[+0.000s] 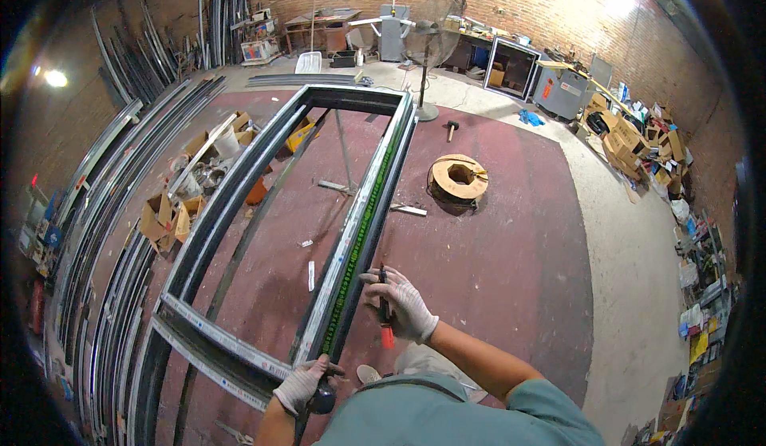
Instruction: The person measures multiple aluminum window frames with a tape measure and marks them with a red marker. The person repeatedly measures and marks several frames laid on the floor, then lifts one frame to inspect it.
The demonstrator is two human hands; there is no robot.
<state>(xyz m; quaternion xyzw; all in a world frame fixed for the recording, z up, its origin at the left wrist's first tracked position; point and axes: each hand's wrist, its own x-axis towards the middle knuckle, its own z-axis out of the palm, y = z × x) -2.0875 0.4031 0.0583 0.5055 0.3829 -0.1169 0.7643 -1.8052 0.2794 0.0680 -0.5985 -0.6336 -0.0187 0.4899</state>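
Note:
A large metal window frame (359, 221) of dark profiles, with pale film bearing print, lies raised before me. A black tape-measure blade (358, 248) with green markings stretches along its right rail. My left hand (301, 384), in a white knit glove, grips the round black tape-measure case (324, 399) at the frame's near corner; the fingers partly cover it. To the right of the rail, my right hand (402, 305), also gloved, holds a slim black tool (383, 302) with a red end pointing toward me. Its exact kind cannot be told.
Long metal profiles (114, 188) cover the floor at left, near open cardboard boxes (158, 218). Right of the frame are a strapped coil (459, 177) and a mallet (452, 130). A pedestal fan (426, 57) stands beyond; cardboard and scrap (634, 141) are heaped at far right.

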